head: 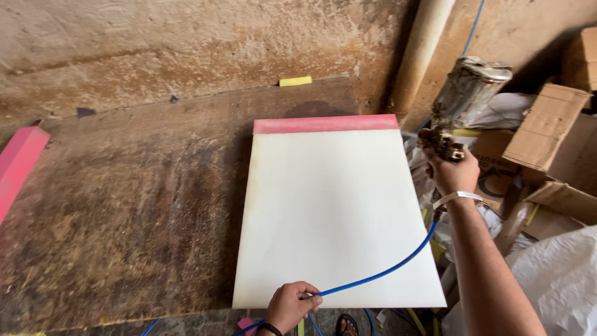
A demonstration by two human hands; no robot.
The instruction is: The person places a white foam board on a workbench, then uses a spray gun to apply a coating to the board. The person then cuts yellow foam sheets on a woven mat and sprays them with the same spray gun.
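Stained workbench [124, 205] is carrying white foam sheet [336, 218]. Right hand [454, 171] is gripping spray gun [463, 102], trigger hidden; left hand [291, 305] is pinching blue hose [379, 274], wrist cut off.

Bare forearms, white band on right wrist [457, 198], dark band on left wrist [269, 327]

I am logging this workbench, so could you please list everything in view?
foam sheet: one, white with pink far edge, flat on table
table: one, stained brown
spray gun: one, grimy metal, in right hand
hose: one, blue, across sheet's near corner
pink foam: one, left edge
yellow scrap: one, by wall
cardboard boxes: several, brown, right
left hand: holds hose
right hand: grips spray gun
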